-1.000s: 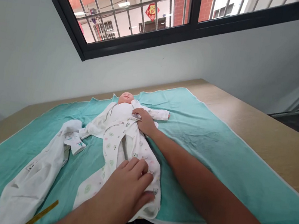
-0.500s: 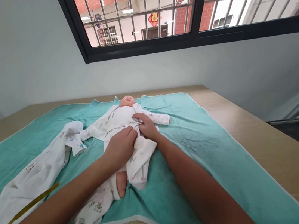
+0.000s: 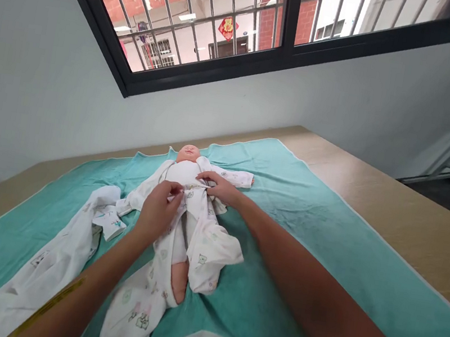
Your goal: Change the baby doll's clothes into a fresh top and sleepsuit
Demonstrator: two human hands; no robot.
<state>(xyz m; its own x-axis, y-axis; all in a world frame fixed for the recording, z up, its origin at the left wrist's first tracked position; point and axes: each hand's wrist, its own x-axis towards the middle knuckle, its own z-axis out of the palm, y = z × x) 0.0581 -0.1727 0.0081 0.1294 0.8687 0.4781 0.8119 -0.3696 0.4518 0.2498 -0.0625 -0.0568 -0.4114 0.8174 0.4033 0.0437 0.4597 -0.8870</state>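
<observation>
A baby doll [image 3: 188,153] lies on its back, dressed in an undone white baby romper [image 3: 136,297] with small printed animals. One bare leg [image 3: 179,278] shows between the spread trouser parts. At the doll's waist, my left hand [image 3: 159,210] has thumb and fingers pinched together at the romper's edge. My right hand [image 3: 224,189] is across from it, its thumb and fingers closed on the fabric by the belly. The romper's other leg hangs loosely below that hand, its lower end spread to the right.
A second white printed baby garment [image 3: 52,258] lies to the left, partly behind my left forearm. Under everything spreads a turquoise blanket [image 3: 301,249] on a wooden table [image 3: 360,178]. A wall and a barred window [image 3: 206,69] stand behind.
My left hand has moved left and slightly up from the middle of the doll's waist. The romper's loose leg has spread to the right. My right hand has stayed almost in place.
</observation>
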